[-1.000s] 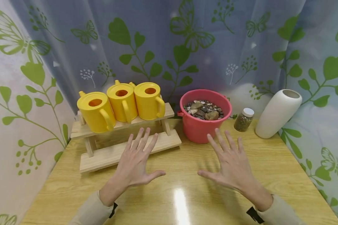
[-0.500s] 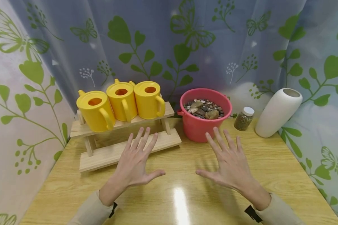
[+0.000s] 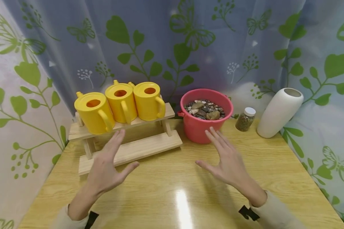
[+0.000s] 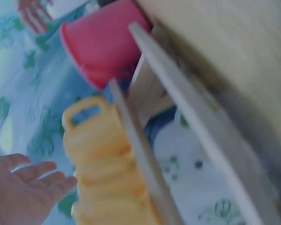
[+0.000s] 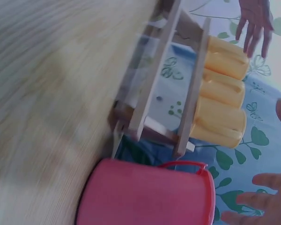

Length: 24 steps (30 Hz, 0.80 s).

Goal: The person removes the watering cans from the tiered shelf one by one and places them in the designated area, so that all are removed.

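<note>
My left hand (image 3: pixel 104 170) hovers over the front left of the table, fingers straight and thumb spread, holding nothing. It is nearest the two-step wooden stand (image 3: pixel 149 148), overlapping its lower board in the head view. Three yellow watering cans (image 3: pixel 95 113) stand side by side on the upper board, handles toward me. My right hand (image 3: pixel 230 162) is held out with straight fingers and holds nothing. Its fingertips overlap the lower front of a pink bucket (image 3: pixel 199 130) filled with pebbles (image 3: pixel 204 109). In the right wrist view, fingers (image 5: pixel 260 199) show beside the bucket's rim.
Right of the bucket, a small glass jar (image 3: pixel 244 121) with a white lid and dark contents stands on the table (image 3: pixel 160 203). A tall white vase (image 3: pixel 279 113) leans at the far right. A patterned curtain (image 3: pixel 151 25) encloses the back and both sides.
My left hand has moved left and turned, its fingers closer together. The right hand has shifted slightly left and turned a little too. The head view has swung slightly right.
</note>
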Tool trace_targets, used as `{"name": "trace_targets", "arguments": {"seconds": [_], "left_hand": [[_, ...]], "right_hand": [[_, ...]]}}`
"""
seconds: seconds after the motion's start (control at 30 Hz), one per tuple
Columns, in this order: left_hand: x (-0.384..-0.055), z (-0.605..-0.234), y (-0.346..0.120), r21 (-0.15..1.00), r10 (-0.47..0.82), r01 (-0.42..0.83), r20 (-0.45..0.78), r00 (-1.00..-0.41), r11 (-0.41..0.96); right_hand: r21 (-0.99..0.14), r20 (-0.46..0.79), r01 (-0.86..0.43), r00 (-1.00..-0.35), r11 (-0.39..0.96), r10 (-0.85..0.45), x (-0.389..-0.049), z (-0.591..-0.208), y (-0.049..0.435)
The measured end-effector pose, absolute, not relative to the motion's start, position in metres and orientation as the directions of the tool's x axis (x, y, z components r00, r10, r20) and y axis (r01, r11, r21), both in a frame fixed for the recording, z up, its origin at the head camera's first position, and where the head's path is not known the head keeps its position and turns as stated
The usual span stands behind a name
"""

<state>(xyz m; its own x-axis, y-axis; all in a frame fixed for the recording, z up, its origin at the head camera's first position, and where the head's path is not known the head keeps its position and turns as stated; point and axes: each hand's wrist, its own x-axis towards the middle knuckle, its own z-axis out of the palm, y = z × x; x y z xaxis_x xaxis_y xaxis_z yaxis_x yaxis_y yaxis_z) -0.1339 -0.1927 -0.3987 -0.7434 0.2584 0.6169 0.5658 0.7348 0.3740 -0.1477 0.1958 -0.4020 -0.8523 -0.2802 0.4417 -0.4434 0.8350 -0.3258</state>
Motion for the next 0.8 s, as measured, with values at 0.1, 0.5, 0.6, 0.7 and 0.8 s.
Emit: {"name": "trace_targets", "arguments": {"seconds": [0.1, 0.5, 0.6, 0.7, 0.8], "left_hand": [[-0.128, -0.387, -0.216, 0.452, 0.162, 0.548, 0.649, -0.743, 0.704], [-0.137, -0.374, -0.318, 0.754, -0.014, 0.313, 0.393, -0.919, 0.577], [-0.145, -0.378, -0.343, 0.784, -0.054, 0.214, 0.299, -0.953, 0.583], [-0.155, -0.38, -0.363, 0.785, -0.101, 0.107, 0.211, -0.972, 0.61], [-0.166, -0.384, -0.375, 0.779, -0.143, 0.022, 0.143, -0.979, 0.627]], "right_hand": [[-0.453, 0.449, -0.452, -0.86, 0.769, -0.241, -0.154, -0.398, 0.186], [-0.787, 0.414, -0.443, -0.895, 0.431, -0.165, -0.193, -0.389, 0.143], [-0.83, 0.398, -0.43, -0.903, 0.355, -0.163, -0.206, -0.386, 0.132], [-0.846, 0.404, -0.438, -0.899, 0.305, -0.172, -0.219, -0.382, 0.122], [-0.849, 0.407, -0.446, -0.894, 0.282, -0.186, -0.232, -0.379, 0.113]]}}
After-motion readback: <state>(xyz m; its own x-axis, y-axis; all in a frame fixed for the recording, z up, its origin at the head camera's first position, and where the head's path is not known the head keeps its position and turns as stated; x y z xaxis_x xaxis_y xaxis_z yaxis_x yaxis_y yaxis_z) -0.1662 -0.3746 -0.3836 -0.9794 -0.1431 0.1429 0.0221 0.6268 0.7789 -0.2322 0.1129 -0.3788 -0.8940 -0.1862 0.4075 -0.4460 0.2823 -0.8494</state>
